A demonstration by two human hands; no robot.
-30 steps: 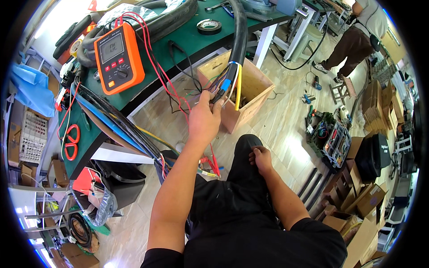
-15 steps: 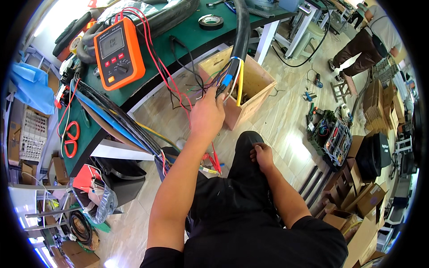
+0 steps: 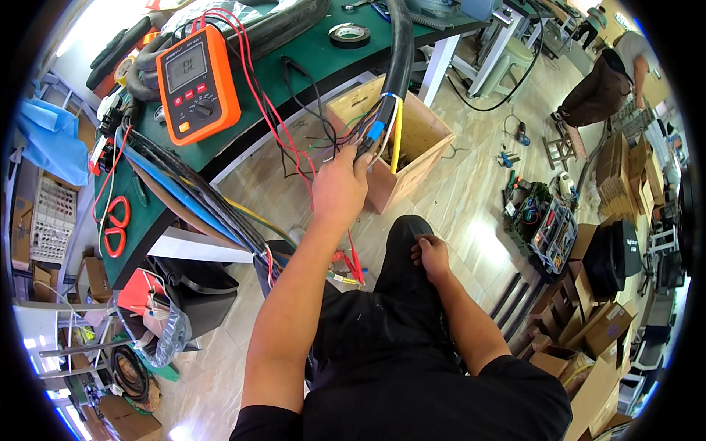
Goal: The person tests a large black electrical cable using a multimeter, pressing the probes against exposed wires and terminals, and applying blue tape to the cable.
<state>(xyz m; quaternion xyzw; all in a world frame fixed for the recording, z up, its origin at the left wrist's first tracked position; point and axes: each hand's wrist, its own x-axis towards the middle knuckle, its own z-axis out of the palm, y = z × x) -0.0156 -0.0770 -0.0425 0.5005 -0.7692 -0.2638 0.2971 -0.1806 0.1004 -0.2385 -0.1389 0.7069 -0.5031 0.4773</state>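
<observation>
Across the desk [image 3: 316, 44], red scissors [image 3: 117, 227] lie left of an orange meter [image 3: 197, 87]. At center, the left hand [image 3: 342, 187] has its fingers pinching a black wire [image 3: 365, 146] at the stripped end of a thick cable [image 3: 400, 55], before a box [image 3: 423, 158]; the right hand [image 3: 432, 255], fingers curled, rests on the leg [image 3: 406, 235].
</observation>
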